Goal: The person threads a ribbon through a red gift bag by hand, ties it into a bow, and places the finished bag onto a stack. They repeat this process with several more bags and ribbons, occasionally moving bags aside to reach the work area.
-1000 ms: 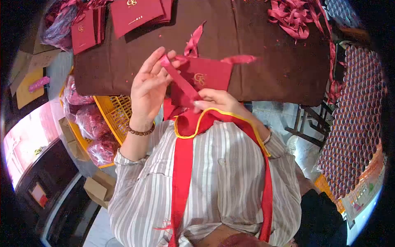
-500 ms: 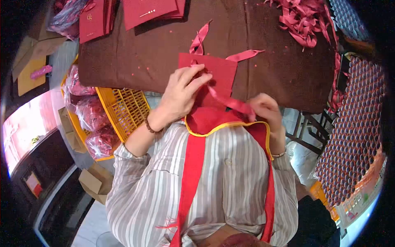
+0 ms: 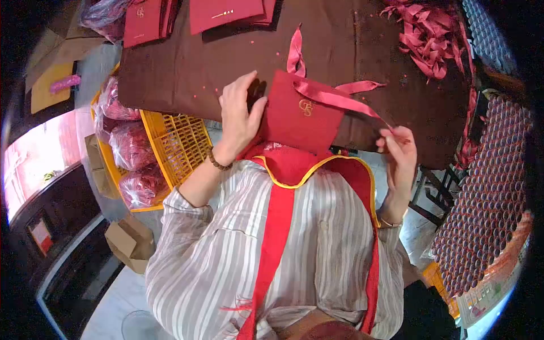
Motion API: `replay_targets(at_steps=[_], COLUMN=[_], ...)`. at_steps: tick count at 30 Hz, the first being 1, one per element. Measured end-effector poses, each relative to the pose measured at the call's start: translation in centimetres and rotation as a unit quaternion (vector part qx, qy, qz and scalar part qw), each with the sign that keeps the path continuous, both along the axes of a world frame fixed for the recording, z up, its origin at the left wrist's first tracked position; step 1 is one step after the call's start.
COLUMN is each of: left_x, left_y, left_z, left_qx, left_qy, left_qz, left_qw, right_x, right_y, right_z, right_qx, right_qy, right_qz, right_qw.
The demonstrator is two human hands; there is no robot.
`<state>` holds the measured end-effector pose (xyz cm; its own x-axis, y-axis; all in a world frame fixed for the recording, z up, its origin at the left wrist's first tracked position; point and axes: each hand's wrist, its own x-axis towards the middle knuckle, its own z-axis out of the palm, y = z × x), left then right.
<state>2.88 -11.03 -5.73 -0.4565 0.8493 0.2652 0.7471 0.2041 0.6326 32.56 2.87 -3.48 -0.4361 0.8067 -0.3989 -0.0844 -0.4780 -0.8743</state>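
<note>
A flat red paper piece with a gold monogram (image 3: 306, 126), bag-like in shape, lies at the near edge of the brown-covered table, partly over the red apron (image 3: 294, 170). Across its upper face runs a pink-red ribbon (image 3: 343, 101). The ribbon's right end is pinched between thumb and fingers of my right hand (image 3: 399, 147), held out to the right. My left hand (image 3: 241, 116) is beside the paper piece's left edge, thumb and fingers apart, holding nothing. More ribbon ends (image 3: 296, 54) stick out beyond the piece's far edge.
Stacked red paper pieces (image 3: 226, 16) lie at the table's far side. A heap of cut ribbons (image 3: 433, 42) is at far right. On the left, a yellow crate (image 3: 175, 139) stands by plastic-wrapped red bundles (image 3: 131, 144). Rows of small round items (image 3: 481, 198) fill the right side.
My right hand has moved right and outward, drawing the ribbon straighter across the paper piece. My left hand has come off the piece to its left, uncovering the gold monogram.
</note>
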Motion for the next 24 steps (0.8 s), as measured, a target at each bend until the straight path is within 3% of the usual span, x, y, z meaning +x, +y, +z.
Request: replay_targets(at_steps=[3, 5, 7, 11, 19, 21, 23, 24], left_x=[0.1, 0.6, 1.0, 1.1, 2.5, 2.6, 3.2, 3.7], left_y=[0.0, 0.7, 1.5, 2.4, 4.0, 4.0, 3.7, 3.7], left_z=[0.1, -0.2, 0.1, -0.7, -0.1, 0.7, 3.2, 4.8], left_qx=[-0.053, -0.052, -0.032, -0.013, 0.050, 0.077, 0.071, 0.061], left_qy=[0.053, 0.054, 0.100, 0.107, 0.118, 0.071, -0.029, -0.066], left_qz=[-0.013, -0.001, 0.001, -0.010, -0.044, -0.062, -0.141, -0.196], left_qw=[0.997, 0.997, 0.994, 0.994, 0.991, 0.993, 0.987, 0.976], right_x=[-0.6, -0.6, -0.5, 0.0, -1.2, -2.0, -3.6, -4.5], right_y=[0.1, -0.1, -0.3, -0.4, -1.5, -1.7, -2.0, -2.2], right_z=[-0.5, -1.5, -2.1, -2.4, -1.1, -0.5, 0.9, 1.6], right_qx=[-0.089, -0.082, 0.020, 0.055, 0.048, 0.052, 0.058, 0.049], right_qy=[0.035, 0.043, -0.061, -0.120, -0.020, -0.033, -0.112, -0.076], right_qz=[-0.009, -0.011, -0.023, -0.136, -0.126, -0.140, -0.041, 0.011], right_qw=[0.995, 0.996, 0.998, 0.982, 0.991, 0.988, 0.991, 0.996])
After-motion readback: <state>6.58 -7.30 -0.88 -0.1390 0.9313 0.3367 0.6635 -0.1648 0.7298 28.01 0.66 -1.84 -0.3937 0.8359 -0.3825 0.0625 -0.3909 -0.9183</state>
